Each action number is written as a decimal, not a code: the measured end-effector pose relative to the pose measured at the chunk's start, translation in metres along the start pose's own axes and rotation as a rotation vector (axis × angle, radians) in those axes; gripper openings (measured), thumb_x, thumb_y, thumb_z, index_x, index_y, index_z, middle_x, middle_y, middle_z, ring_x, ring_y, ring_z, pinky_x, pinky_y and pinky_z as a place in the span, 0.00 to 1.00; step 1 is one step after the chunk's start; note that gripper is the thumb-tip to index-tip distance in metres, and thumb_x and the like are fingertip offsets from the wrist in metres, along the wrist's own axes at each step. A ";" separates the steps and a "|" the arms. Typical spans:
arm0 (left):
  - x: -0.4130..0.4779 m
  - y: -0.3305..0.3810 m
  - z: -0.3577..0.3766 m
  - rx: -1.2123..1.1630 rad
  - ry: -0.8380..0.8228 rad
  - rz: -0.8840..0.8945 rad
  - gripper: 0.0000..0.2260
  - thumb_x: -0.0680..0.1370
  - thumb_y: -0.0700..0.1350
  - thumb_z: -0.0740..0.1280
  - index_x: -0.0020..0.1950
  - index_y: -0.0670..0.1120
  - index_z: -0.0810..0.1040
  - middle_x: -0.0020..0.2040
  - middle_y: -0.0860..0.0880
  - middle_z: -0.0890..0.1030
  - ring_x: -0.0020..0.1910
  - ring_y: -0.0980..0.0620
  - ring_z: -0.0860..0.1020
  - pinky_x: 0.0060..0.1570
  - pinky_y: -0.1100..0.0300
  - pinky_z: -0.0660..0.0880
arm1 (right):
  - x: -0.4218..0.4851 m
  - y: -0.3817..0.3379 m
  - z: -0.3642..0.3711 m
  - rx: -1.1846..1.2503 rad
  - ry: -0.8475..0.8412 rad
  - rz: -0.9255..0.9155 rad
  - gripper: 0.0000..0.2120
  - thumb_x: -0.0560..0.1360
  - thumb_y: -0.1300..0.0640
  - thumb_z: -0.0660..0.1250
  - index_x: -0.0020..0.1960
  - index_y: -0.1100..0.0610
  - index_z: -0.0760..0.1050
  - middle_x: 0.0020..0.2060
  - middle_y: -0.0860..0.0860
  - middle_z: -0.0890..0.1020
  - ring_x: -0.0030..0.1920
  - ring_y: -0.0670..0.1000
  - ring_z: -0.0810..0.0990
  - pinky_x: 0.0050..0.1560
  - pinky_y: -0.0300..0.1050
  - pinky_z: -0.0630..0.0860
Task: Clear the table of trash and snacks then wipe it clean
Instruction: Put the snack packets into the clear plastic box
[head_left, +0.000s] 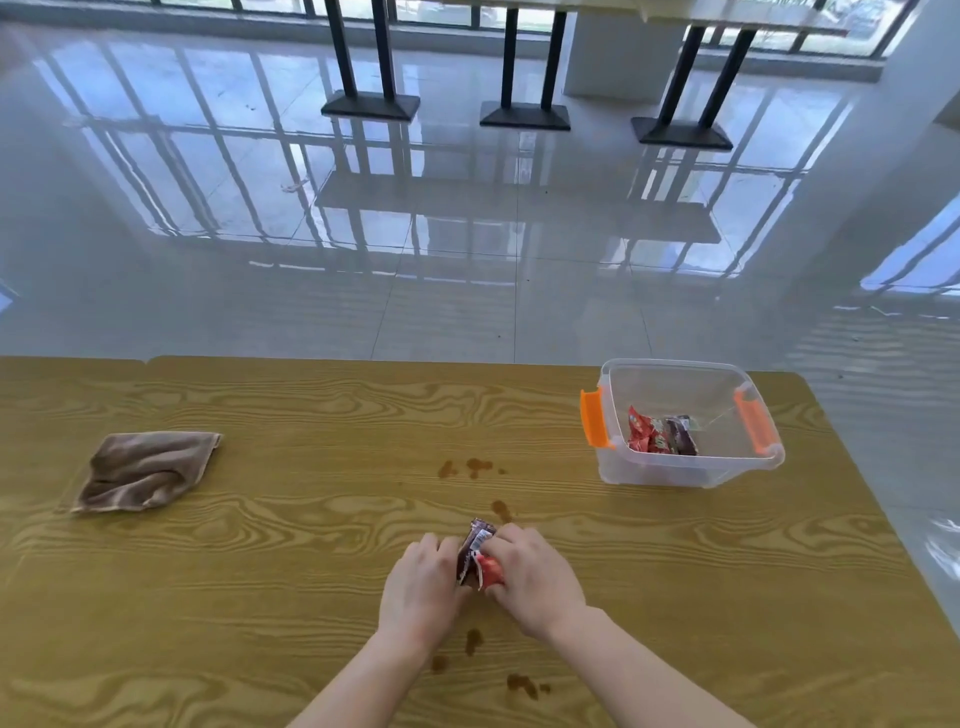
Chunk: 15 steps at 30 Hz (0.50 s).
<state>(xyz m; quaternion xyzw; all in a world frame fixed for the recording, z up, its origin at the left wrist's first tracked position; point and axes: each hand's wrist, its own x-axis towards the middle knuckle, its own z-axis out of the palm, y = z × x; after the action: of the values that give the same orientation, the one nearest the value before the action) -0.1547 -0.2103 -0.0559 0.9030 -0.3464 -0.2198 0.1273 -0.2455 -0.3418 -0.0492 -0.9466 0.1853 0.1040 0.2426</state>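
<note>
On the wooden table (311, 561), near its front middle, my left hand (423, 592) and my right hand (530, 577) are closed together around snack wrappers. A dark purple wrapper (474, 545) sticks up between them and a red wrapper (491, 571) sits under my right fingers. A clear plastic box (613, 467) with orange handles stands at the back right and holds a red packet (644, 434) and a dark packet (680, 436). A folded brown cloth (145, 470) lies at the left. Brown spill stains (470, 467) dot the tabletop's middle, and more stains (522, 685) lie near my forearms.
The table's far edge runs across the middle of the view, and its right edge slants down past the box. Beyond is a glossy tiled floor with black table pedestals (524, 114) by the windows.
</note>
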 end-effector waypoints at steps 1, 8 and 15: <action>0.000 -0.001 0.002 0.007 -0.005 0.000 0.17 0.75 0.52 0.68 0.62 0.52 0.71 0.56 0.51 0.75 0.57 0.49 0.73 0.55 0.56 0.72 | 0.000 0.000 0.002 -0.020 -0.009 0.006 0.14 0.74 0.53 0.68 0.59 0.50 0.74 0.59 0.47 0.74 0.58 0.53 0.71 0.58 0.49 0.74; 0.002 -0.006 0.010 -0.011 0.031 -0.036 0.14 0.76 0.48 0.65 0.62 0.51 0.74 0.54 0.52 0.75 0.56 0.50 0.73 0.55 0.57 0.72 | 0.002 0.007 0.011 -0.115 -0.039 0.054 0.09 0.76 0.52 0.67 0.54 0.54 0.74 0.56 0.50 0.72 0.58 0.53 0.69 0.53 0.51 0.77; 0.002 -0.005 0.006 -0.046 0.070 -0.047 0.14 0.76 0.46 0.64 0.62 0.52 0.75 0.52 0.53 0.76 0.54 0.52 0.73 0.53 0.59 0.72 | 0.006 0.012 0.013 -0.109 -0.014 0.050 0.09 0.80 0.55 0.62 0.50 0.59 0.77 0.52 0.51 0.72 0.55 0.54 0.70 0.55 0.49 0.74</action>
<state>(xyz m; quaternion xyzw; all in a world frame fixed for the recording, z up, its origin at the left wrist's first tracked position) -0.1530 -0.2087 -0.0639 0.9150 -0.3152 -0.1988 0.1548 -0.2466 -0.3472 -0.0671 -0.9527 0.2012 0.1264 0.1894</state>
